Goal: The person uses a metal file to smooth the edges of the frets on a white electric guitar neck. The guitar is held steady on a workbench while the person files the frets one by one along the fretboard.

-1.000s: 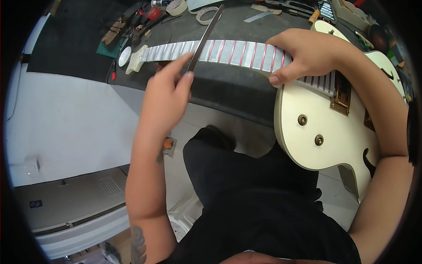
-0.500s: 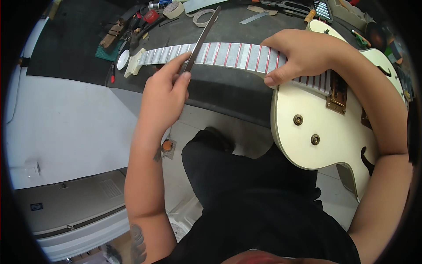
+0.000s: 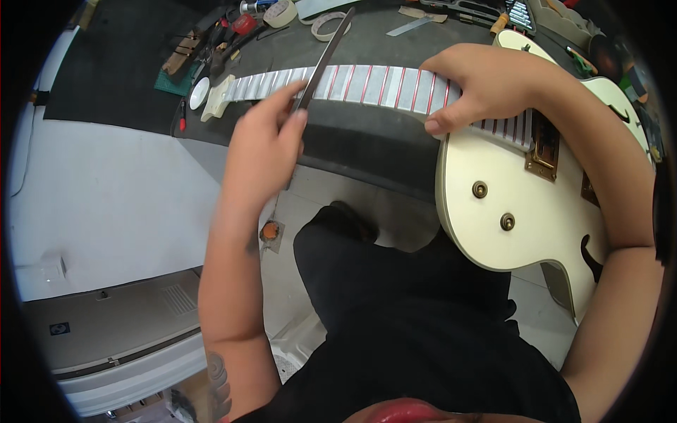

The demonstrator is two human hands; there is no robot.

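Note:
A cream electric guitar (image 3: pixel 469 229) with f-holes lies across the bench, its body at my right and its headstock (image 3: pixel 217 99) pointing left. Grey-white covering lies between the frets along the fretboard (image 3: pixel 374 84), and several frets nearer the body look red. Pinched between thumb and fingers of my left hand (image 3: pixel 264 144) is a long, narrow dark file (image 3: pixel 328 58), slanting across the neck around its middle. My right hand (image 3: pixel 490 88) wraps over the neck close to the body, thumb on the near edge, fingers partly hidden behind the far edge.
Behind the neck lie tape rolls (image 3: pixel 331 27), a flat scraper-like blade (image 3: pixel 409 27) and a socket set (image 3: pixel 520 15). Pliers and other tools crowd the headstock end, beside a round white lid-like piece (image 3: pixel 200 93). The dark bench mat (image 3: pixel 367 144) ends just above my lap.
My left hand and the file have shifted only slightly, with the left hand and wrist a little blurred. My right hand keeps its hold on the guitar neck.

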